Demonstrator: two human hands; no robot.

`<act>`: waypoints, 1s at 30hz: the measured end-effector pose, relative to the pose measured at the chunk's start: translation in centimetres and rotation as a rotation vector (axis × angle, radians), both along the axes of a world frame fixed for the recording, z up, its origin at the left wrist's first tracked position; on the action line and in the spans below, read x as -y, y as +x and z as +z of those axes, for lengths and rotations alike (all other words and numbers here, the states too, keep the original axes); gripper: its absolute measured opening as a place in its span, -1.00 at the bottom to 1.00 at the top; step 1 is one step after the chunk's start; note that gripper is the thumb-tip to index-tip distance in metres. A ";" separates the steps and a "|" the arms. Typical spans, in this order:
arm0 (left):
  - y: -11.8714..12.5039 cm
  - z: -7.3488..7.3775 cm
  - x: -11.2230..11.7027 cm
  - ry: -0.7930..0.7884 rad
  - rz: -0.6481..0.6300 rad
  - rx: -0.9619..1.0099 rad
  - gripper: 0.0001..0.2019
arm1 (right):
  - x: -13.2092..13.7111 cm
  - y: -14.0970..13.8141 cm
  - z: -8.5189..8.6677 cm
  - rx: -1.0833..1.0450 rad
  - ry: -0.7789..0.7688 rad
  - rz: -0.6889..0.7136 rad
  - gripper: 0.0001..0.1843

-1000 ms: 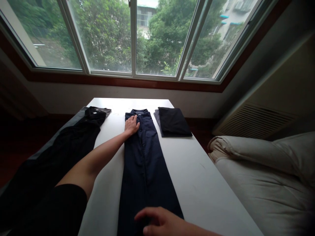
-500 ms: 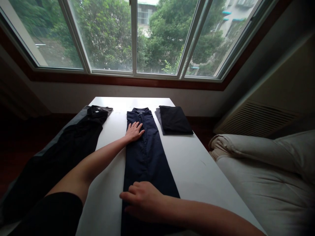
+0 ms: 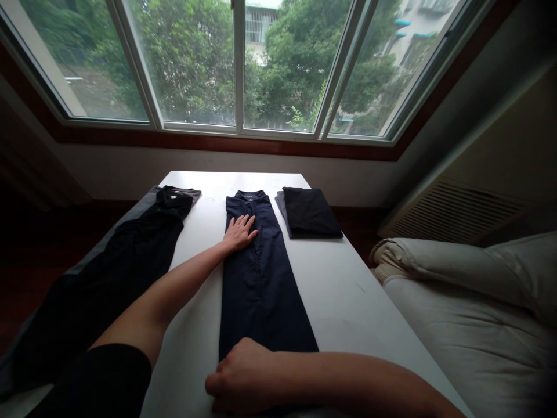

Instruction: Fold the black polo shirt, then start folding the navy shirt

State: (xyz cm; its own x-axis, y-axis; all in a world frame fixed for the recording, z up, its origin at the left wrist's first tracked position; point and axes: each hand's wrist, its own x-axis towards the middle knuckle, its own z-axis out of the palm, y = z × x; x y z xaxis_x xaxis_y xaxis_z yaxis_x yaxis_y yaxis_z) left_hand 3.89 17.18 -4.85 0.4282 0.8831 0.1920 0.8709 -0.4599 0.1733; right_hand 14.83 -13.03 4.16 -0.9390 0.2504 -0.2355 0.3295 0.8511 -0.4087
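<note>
A navy shirt (image 3: 278, 290), folded into a long narrow strip, lies lengthwise on the white table with its collar at the far end. Spread flat on its upper left part is my left hand (image 3: 241, 233), fingers apart and pressing on the cloth. My right hand (image 3: 246, 374) is closed at the near left edge of the shirt, its fingers curled down around the cloth there. The fingertips and the shirt's near end are mostly hidden behind that hand and forearm.
Black and grey garments (image 3: 126, 255) lie spread along the left side of the white table (image 3: 348, 313). A folded black and grey stack (image 3: 311, 213) sits at the far right. A pale padded seat (image 3: 470, 302) stands beyond the right edge, and a window (image 3: 278, 69) is behind.
My right hand has moved down and slightly left to the shirt's near left edge, and its fingers have curled closed. My left hand stays flat on the shirt.
</note>
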 end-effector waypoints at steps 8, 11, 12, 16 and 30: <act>-0.1 0.9 0.2 -0.030 -0.088 -0.017 -0.38 | -0.9 0.4 0.5 -0.186 -0.158 0.159 -0.81; -0.4 1.6 0.5 -0.002 -0.137 0.080 -0.42 | -1.5 1.6 -0.4 -0.152 0.048 0.022 -0.76; -0.5 1.9 0.7 0.019 -0.176 0.109 -0.43 | -1.5 2.0 -0.6 -0.135 0.081 0.008 -0.76; -0.3 2.5 1.6 0.003 -0.406 0.029 -0.42 | -1.5 3.6 -0.9 -0.162 -0.058 0.124 -0.75; 0.4 1.6 1.3 -0.059 -0.436 -0.158 -0.34 | -4.7 9.0 -2.3 -0.197 0.274 -0.594 -0.32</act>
State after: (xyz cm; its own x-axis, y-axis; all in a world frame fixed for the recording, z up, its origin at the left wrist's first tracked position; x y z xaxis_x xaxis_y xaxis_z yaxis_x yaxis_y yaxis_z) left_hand 4.34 15.87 -3.23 0.7819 0.6215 0.0494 0.6162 -0.7824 0.0905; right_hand 23.80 -8.31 1.86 -0.6428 0.7627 0.0716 0.7140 0.6304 -0.3046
